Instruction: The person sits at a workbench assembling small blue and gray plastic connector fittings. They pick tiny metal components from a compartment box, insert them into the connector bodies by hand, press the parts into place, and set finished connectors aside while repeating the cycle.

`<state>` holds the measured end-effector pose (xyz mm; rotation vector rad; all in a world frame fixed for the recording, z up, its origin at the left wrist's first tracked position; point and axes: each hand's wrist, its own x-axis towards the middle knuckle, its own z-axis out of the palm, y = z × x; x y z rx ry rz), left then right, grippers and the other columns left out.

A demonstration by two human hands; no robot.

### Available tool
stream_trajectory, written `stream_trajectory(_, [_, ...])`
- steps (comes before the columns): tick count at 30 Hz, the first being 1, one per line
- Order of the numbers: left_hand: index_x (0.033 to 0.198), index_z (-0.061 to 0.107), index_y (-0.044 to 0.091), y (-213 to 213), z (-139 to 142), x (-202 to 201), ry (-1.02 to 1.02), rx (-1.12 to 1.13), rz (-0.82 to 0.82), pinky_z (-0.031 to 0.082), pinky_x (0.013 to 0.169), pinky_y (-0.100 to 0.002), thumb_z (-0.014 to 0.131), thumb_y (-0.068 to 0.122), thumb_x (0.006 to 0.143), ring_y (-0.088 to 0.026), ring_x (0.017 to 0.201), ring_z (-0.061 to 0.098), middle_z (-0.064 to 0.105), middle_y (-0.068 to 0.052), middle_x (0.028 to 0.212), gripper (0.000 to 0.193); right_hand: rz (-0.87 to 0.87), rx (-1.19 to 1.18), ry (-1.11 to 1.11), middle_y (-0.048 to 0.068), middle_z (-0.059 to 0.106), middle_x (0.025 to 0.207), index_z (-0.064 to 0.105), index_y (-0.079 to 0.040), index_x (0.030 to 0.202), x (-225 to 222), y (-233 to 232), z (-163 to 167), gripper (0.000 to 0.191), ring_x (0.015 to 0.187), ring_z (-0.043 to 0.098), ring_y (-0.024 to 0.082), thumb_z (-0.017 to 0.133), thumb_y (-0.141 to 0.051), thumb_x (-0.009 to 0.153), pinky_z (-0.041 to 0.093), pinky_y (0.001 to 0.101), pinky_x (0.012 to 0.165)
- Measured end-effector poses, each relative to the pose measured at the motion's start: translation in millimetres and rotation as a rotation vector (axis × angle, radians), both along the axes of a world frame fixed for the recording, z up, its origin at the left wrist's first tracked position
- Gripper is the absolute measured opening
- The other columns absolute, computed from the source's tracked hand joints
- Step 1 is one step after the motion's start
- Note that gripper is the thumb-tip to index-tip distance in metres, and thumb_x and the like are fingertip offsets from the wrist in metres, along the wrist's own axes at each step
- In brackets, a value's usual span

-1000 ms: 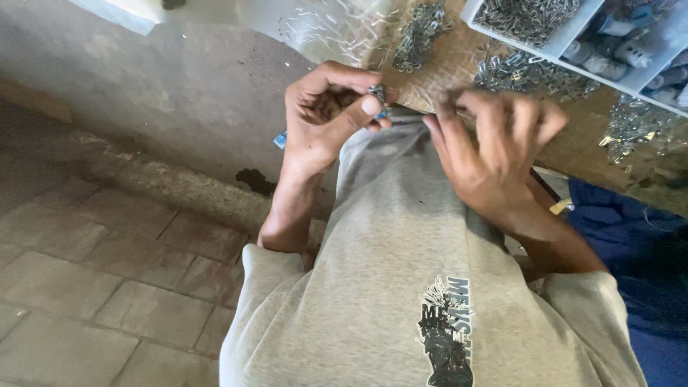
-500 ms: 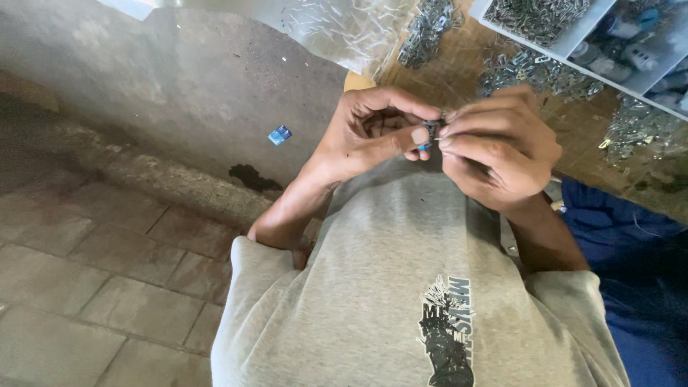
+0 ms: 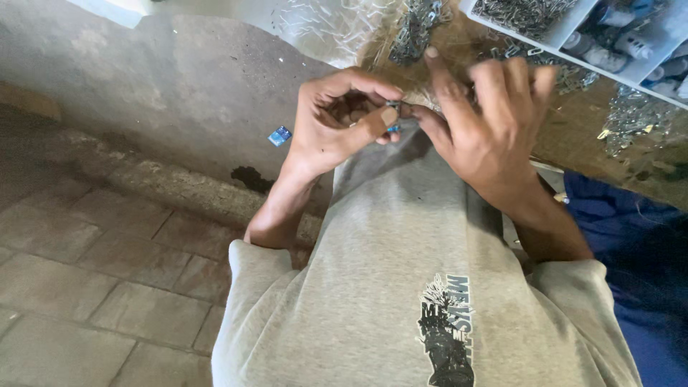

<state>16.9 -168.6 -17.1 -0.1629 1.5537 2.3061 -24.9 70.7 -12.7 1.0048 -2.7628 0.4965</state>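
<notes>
My left hand [image 3: 337,122] is curled, thumb and fingers pinching a small blue and metal part [image 3: 393,127] in front of my chest. My right hand [image 3: 487,122] meets it from the right, its fingertips touching the same small part, the other fingers spread upward. Both hands hover at the edge of a brown wooden worktop [image 3: 573,115]. My grey printed shirt [image 3: 430,272] fills the lower view.
Heaps of small shiny metal pieces [image 3: 419,29] lie on the worktop. A white compartment tray [image 3: 573,29] with metal parts and small bottles stands at the top right. A tiny blue item [image 3: 280,135] lies by the concrete wall. Brick floor spreads at left; blue cloth at right.
The hands parted, came together and now stay joined on the small part. My right fingers have opened and spread upward, and the view has shifted slightly.
</notes>
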Motion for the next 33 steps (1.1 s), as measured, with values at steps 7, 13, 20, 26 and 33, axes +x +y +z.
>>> stream_trajectory(7, [0.122, 0.065, -0.006, 2, 1, -4, -0.022, 0.052, 0.072, 0.068, 0.075, -0.027, 0.071, -0.007, 0.102, -0.019, 0.09, 0.078, 0.074, -0.016, 0.109, 0.021, -0.068, 0.003, -0.018, 0.003, 0.059, 0.102, 0.069, -0.012, 0.113, 18, -6, 4, 0.026, 0.096, 0.049, 0.023, 0.076, -0.035, 0.103, 0.031, 0.0448, 0.089])
stream_trajectory(13, [0.125, 0.065, -0.005, 11, 2, -4, -0.002, 0.103, -0.008, 0.068, 0.079, -0.028, 0.07, -0.006, 0.104, -0.017, 0.09, 0.077, 0.074, -0.015, 0.112, 0.021, -0.027, -0.14, 0.016, 0.005, 0.063, 0.097, 0.069, -0.003, 0.101, 10, -1, -1, 0.013, 0.092, 0.057, 0.022, 0.08, -0.011, 0.101, 0.035, 0.0448, 0.088])
stream_trajectory(20, [0.129, 0.065, -0.005, 23, 10, -1, -0.101, 0.149, -0.078, 0.067, 0.085, -0.028, 0.069, -0.005, 0.105, -0.017, 0.097, 0.075, 0.073, -0.016, 0.118, 0.024, 0.054, -0.64, -0.407, 0.011, 0.07, 0.109, 0.068, -0.002, 0.112, 3, 10, 31, 0.025, 0.094, 0.067, 0.027, 0.079, 0.011, 0.094, 0.053, 0.0349, 0.082])
stream_trajectory(26, [0.129, 0.065, -0.003, 33, 6, -5, -0.027, 0.167, -0.105, 0.068, 0.085, -0.027, 0.07, -0.004, 0.105, -0.016, 0.097, 0.076, 0.072, -0.015, 0.119, 0.024, 0.137, -0.815, -0.341, 0.014, 0.068, 0.102, 0.056, -0.001, 0.1, -6, 3, 34, 0.027, 0.091, 0.071, 0.03, 0.078, 0.011, 0.091, 0.061, 0.039, 0.078])
stream_trajectory(33, [0.122, 0.07, -0.003, 53, 10, -5, -0.094, 0.046, -0.143, 0.065, 0.08, -0.023, 0.075, -0.004, 0.101, -0.011, 0.091, 0.074, 0.075, -0.012, 0.106, 0.022, 0.294, -0.51, -0.05, 0.016, 0.068, 0.101, 0.055, 0.002, 0.095, 2, 29, 35, 0.025, 0.092, 0.073, 0.034, 0.078, 0.011, 0.092, 0.061, 0.0428, 0.074])
